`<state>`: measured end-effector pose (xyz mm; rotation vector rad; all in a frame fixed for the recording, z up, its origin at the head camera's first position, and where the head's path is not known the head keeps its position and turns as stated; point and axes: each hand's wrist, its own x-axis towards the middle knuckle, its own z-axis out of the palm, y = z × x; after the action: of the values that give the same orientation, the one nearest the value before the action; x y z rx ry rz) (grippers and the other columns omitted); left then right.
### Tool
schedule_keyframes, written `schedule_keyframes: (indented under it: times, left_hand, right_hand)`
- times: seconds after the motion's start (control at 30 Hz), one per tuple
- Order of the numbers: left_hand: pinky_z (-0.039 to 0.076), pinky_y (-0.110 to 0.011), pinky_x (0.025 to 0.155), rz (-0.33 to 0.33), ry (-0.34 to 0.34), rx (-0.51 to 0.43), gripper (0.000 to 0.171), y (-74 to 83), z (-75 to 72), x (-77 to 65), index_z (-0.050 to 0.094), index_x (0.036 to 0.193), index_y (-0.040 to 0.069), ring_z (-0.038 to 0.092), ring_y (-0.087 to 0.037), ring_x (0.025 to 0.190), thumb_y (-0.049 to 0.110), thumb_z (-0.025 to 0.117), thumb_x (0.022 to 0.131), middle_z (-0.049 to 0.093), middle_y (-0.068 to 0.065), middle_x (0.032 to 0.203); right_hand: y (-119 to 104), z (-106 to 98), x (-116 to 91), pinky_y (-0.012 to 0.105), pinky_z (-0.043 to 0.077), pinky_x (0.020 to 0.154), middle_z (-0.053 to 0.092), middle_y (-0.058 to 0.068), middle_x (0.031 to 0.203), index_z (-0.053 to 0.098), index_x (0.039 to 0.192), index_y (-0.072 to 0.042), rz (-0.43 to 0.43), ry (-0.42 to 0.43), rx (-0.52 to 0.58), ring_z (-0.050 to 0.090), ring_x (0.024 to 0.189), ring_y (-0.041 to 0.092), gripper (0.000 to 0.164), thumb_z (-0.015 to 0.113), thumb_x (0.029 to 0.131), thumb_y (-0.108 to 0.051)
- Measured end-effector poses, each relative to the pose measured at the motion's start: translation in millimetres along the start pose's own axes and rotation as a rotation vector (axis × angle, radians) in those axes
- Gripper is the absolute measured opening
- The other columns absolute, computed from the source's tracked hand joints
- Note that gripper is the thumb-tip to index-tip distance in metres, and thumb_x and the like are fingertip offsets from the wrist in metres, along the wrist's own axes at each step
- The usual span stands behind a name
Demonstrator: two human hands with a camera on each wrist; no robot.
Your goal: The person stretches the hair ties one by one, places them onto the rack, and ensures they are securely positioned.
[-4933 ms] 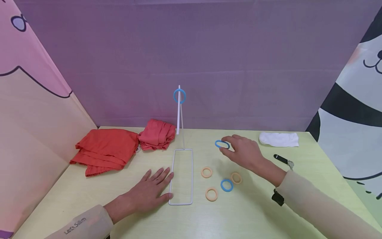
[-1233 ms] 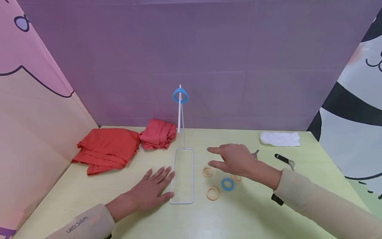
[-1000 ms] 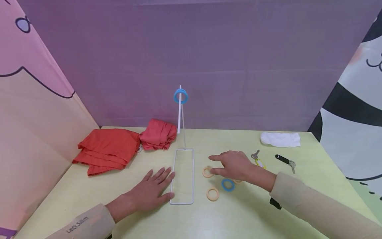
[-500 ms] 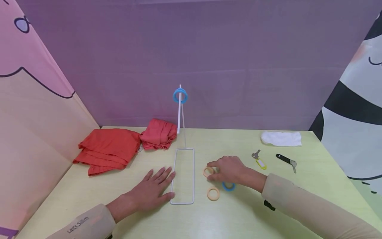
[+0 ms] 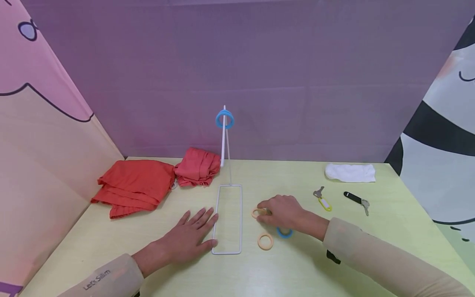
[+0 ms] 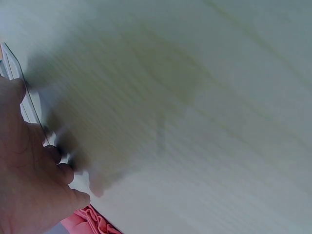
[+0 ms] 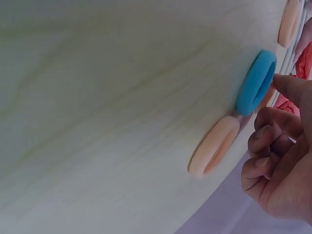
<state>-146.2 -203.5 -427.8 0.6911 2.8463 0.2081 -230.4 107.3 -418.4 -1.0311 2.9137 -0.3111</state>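
My left hand lies with fingers spread across the left edge of a white wire stand's base. Blue hair ties hang on the stand's upper arm. Thumb and index finger of my right hand pinch a peach hair tie at the table, its far side hidden by the fingers. Nearer me lies another peach hair tie. A blue hair tie shows partly under the right hand. In the right wrist view a further peach hair tie lies beside the blue one.
Folded red cloth and a smaller red bundle lie at the back left. At the right are a key with a yellow tag, a key on a black strap and a folded white cloth. A purple backdrop stands behind.
The blue hair tie my right hand held earlier now hangs on the stand's arm. That hand has since come down toward me and pinched a peach hair tie. The left hand stays put.
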Motion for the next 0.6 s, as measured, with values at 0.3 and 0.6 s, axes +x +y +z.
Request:
schedule_keyframes:
  times: [0.3, 0.6]
  left_hand:
    - [0.011, -0.063, 0.123, 0.000, -0.004, -0.001, 0.077, 0.3, -0.7, 1.0, 0.022, 0.161, 0.020, 0.014, -0.030, 0.157, 0.062, 0.043, 0.100, 0.017, -0.004, 0.169]
    - [0.012, -0.064, 0.122, 0.001, -0.006, -0.008, 0.077, 0.2, -1.7, -0.2, 0.024, 0.160, 0.018, 0.015, -0.032, 0.157, 0.061, 0.043, 0.100, 0.018, -0.006, 0.169]
  right_hand:
    - [-2.9, -6.4, -1.3, 0.027, 0.039, 0.045, 0.059, -0.016, 0.060, 0.072, 0.112, -0.026, -0.031, 0.130, -0.034, 0.055, 0.060, 0.005, 0.026, 0.068, 0.091, -0.040]
    - [-29.7, -58.6, -11.2, 0.018, 0.032, 0.044, 0.051, -0.017, 0.058, 0.071, 0.108, -0.027, -0.187, 0.447, -0.014, 0.043, 0.052, -0.004, 0.021, 0.072, 0.088, -0.034]
